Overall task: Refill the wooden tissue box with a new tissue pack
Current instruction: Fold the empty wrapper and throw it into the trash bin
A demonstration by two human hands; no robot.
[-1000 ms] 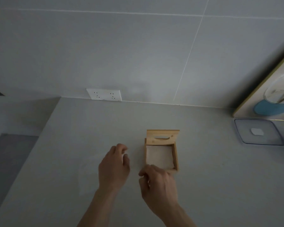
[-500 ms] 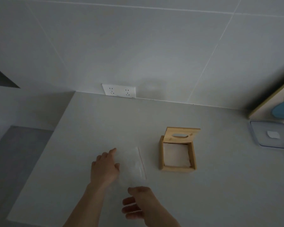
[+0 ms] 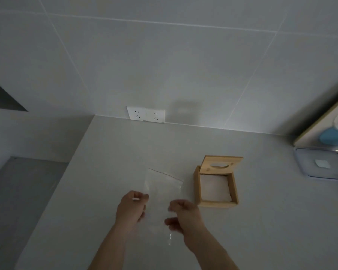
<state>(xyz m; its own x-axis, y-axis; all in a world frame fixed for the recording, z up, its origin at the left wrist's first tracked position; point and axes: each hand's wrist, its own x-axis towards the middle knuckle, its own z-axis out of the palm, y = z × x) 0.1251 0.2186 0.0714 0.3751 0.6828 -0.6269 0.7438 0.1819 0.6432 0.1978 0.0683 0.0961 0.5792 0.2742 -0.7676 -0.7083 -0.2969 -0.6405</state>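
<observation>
A wooden tissue box (image 3: 197, 184) stands on the grey counter (image 3: 109, 152), right of centre. Its slotted lid (image 3: 221, 165) is tipped up at the back, and white tissue (image 3: 215, 187) shows inside. Left of the box, a clear plastic bag (image 3: 163, 187) with a thin red strip along its far edge is lifted off the counter. My left hand (image 3: 132, 206) pinches the bag's left side. My right hand (image 3: 183, 213) pinches its right side. Whether anything is inside the bag cannot be told.
A double wall socket (image 3: 145, 114) sits where the counter meets the tiled wall. At the right edge lie a clear plastic lid (image 3: 322, 165) and a leaning framed board (image 3: 324, 123). The counter's left edge drops to a darker floor (image 3: 21, 191).
Both hands moved left from the box to the clear bag, which lay flat on the counter, and now hold it lifted by its two sides. The view has shifted left.
</observation>
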